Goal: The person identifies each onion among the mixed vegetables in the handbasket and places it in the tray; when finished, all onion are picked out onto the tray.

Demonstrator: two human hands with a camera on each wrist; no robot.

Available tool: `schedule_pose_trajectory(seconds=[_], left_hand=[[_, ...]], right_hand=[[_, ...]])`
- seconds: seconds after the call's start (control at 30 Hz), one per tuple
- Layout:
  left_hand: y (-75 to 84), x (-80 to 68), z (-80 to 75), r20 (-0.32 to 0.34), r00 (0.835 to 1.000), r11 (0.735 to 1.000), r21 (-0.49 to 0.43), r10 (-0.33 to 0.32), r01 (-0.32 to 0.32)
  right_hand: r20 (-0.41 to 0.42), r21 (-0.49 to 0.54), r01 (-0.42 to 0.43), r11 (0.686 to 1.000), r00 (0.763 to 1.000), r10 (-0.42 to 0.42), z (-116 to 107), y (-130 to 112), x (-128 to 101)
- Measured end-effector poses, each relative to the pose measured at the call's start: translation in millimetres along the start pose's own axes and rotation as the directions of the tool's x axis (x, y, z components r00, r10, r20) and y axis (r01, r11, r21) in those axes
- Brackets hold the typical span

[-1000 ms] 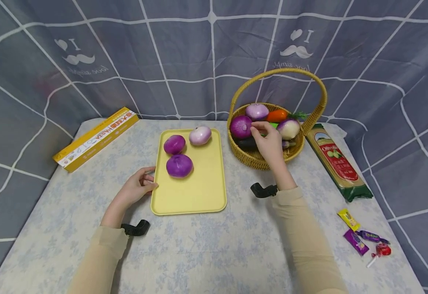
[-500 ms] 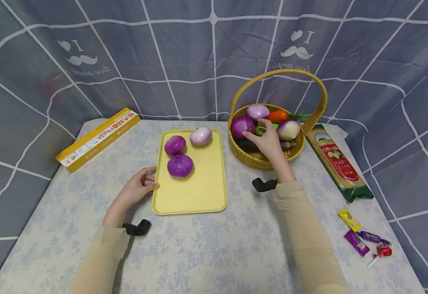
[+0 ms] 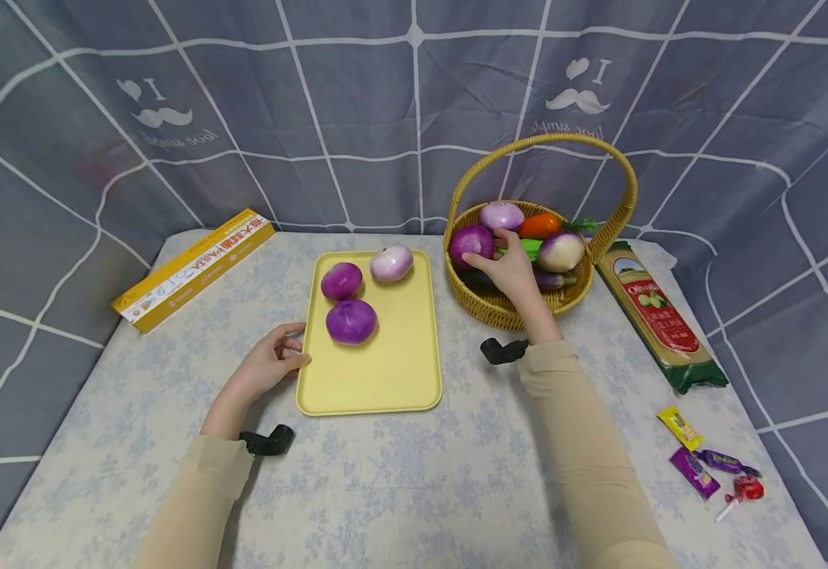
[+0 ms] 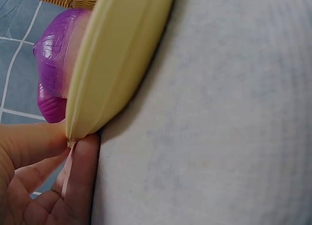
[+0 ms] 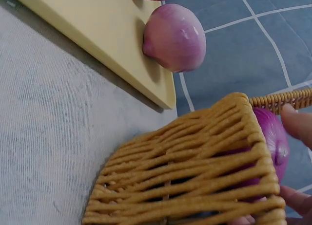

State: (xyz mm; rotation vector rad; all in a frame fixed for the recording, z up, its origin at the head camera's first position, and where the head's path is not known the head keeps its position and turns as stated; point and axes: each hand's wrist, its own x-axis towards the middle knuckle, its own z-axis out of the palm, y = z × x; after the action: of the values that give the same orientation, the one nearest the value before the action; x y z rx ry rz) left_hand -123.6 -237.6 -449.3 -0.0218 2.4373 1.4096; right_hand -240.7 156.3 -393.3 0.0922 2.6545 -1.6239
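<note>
While the left hand pinches the edge of the tray, the right hand has its thumb and fingers on either side of a purple onion in the basket; whether they grip it I cannot tell. Three more onions lie on the tray. The basket stands on the surface, a long packet just beside it.

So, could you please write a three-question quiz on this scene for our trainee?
1. How many round, purple-toned onions lie on the yellow rectangular tray?
2. True or false: the left hand pinches the wrapped red lollipop.
3. Which sits inside the brown wicker basket: (A) orange, green-topped carrot; (B) long yellow pasta box; (C) yellow wrapped candy?

Key: 1. Three. 2. False; it pinches the tray's edge. 3. A.
</note>
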Motion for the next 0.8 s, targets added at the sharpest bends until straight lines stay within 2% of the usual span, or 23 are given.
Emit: schedule_pose_trajectory(seconds=[0.3,0.8], left_hand=[[0.4,0.4,-0.9,0.003,1.000,1.000,-0.007,0.002,-0.002],[0.6,0.3,-0.8,0.003,1.000,1.000,0.001,-0.011,0.011]], right_hand=[[-0.016,-0.019,-0.040,0.999,0.999,0.040,4.2,-0.4,6.3],[-0.126,-0.002,-0.015,1.000,0.992,0.014,11.7,-2.5,3.0]])
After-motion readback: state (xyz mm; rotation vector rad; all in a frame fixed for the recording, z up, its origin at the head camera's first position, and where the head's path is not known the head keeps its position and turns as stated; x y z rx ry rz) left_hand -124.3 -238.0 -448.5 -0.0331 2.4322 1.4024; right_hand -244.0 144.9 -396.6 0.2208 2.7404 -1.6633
